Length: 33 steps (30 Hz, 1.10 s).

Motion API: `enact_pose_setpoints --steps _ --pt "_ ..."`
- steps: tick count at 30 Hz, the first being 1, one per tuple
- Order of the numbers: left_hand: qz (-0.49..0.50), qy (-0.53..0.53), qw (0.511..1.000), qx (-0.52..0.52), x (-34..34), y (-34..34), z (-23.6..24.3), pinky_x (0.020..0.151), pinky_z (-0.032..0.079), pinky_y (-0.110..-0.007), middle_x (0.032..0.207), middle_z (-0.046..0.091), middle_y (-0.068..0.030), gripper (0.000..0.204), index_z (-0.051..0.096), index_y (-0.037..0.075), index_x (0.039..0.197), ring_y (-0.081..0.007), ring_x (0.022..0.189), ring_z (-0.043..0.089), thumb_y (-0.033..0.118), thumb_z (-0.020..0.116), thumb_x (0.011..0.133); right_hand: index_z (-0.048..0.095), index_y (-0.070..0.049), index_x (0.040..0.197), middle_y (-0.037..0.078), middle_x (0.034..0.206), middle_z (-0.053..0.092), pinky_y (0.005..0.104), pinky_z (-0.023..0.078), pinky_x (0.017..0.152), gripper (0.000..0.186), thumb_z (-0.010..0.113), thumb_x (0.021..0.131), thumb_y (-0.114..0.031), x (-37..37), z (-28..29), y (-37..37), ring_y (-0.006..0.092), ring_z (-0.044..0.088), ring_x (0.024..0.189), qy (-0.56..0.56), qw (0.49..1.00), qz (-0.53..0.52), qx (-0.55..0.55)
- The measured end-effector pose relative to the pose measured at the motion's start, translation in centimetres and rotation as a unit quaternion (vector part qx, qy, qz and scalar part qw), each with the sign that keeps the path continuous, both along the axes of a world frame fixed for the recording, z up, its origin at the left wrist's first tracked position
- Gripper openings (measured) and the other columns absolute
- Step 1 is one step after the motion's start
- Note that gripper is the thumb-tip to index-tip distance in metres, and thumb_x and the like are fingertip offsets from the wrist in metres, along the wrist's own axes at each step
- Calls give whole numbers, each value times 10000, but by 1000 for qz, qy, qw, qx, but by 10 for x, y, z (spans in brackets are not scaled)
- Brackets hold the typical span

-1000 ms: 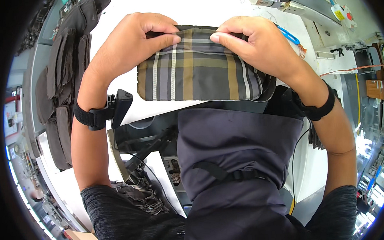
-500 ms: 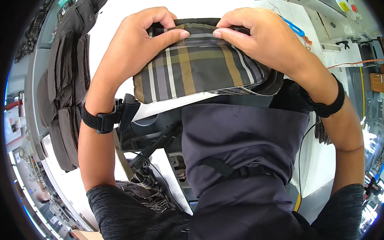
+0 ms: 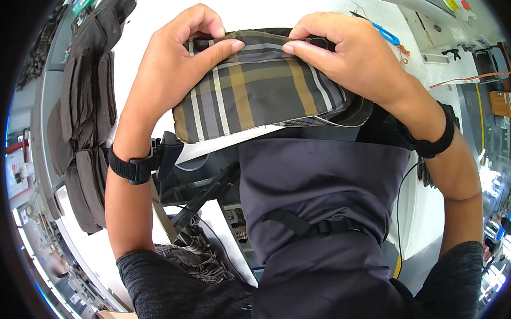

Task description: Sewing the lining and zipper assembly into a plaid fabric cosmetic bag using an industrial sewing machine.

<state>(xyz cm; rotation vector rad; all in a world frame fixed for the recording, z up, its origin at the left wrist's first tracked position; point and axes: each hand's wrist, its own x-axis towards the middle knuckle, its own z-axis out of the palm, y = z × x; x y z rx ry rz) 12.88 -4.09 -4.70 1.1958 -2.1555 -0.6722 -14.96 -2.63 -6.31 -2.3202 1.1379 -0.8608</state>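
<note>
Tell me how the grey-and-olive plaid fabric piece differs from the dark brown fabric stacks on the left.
The grey-and-olive plaid fabric piece shows white and tan stripes; the dark brown fabric stacks look plain. The plaid piece is pinched near its upper edge by the left hand and right hand; the brown stacks lie untouched. Both appear to be dark-toned cloth.

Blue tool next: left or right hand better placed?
Right hand, probably: the blue tool lies close by its outer side. The left hand is farther off, across the plaid cloth. Both pinch the cloth's far edge, so the right would have to let go first.
</note>
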Motion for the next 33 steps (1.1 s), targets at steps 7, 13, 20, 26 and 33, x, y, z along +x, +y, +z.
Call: enact_pose_setpoints --steps 7,13,20,26,33 --pt "0 -5 991 135 1 -1 6 835 537 -239 957 787 -18 238 802 -23 1101 -70 885 669 186 793 988 740 -43 944 126 779 701 423 520 684 176 740 937 -219 -10 5 3 320 666 707 12 999 -26 29" --pt "-4 -8 991 135 3 -4 1 828 533 -228 960 777 7 225 803 -20 1134 -49 891 653 162 770 1005 726 -40 929 136 775 692 423 516 686 150 733 921 -189 -21 3 9 321 659 703 -34 997 -37 50" --pt "6 -2 990 143 1 -1 2 808 521 -229 925 756 18 223 796 -29 1120 -42 870 632 161 767 1007 726 -13 923 181 849 718 428 538 734 156 725 916 -168 -27 6 4 351 694 788 -18 998 -31 55" --pt "8 9 988 155 2 0 2 825 531 -241 942 772 3 208 799 -28 1100 -48 884 646 152 770 1000 723 3 926 202 887 724 420 543 779 201 724 957 -195 -27 9 5 356 694 840 -38 994 -34 100" --pt "-28 1 991 134 3 1 3 778 516 -221 933 750 16 176 800 -14 1092 -44 857 638 112 804 969 698 -22 871 147 772 698 420 533 694 184 728 913 -198 -26 -9 4 331 681 714 -50 998 -43 -18"
